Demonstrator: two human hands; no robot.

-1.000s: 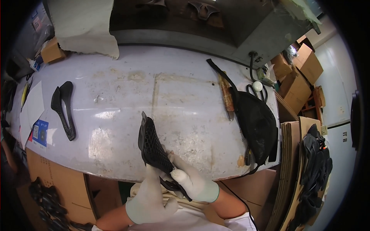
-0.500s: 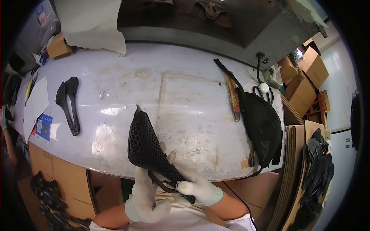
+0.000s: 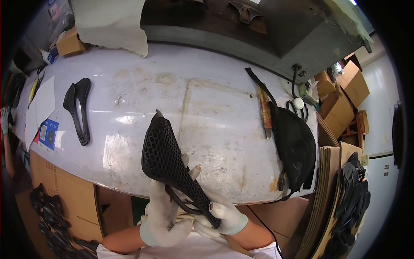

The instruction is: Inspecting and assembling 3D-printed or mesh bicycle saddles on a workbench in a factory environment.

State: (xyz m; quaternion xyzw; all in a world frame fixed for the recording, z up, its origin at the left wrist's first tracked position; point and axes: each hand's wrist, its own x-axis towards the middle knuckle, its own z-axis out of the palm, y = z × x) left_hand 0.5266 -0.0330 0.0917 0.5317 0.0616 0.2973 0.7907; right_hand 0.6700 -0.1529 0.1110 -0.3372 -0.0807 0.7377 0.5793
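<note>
A black bicycle saddle [image 3: 163, 149] with a honeycomb-like lattice surface is held over the near edge of the worktable, its broad end pointing away and its narrow nose toward me. My left hand [image 3: 166, 218], in a whitish glove, supports it from below, fingers partly hidden behind it and its curved rail. Around the nose closes my right hand [image 3: 226, 213], also gloved, with the thumb at its side edge. Farther left on the table lies a second black saddle [image 3: 81, 112] with a long central gap.
A black pouch with a strap [image 3: 295, 144] lies at the table's right, beside a worn wooden-handled blade [image 3: 264, 110]. A grey metal cabinet [image 3: 224, 47] stands along the back. Stacked black saddle parts [image 3: 351, 190] sit at the right. At far left, another person's gloved hand [image 3: 4, 121] shows.
My right thumb has shifted from on top of the nose to its right edge. The saddle has turned slightly in my hands, and the whole view has shifted a little.
</note>
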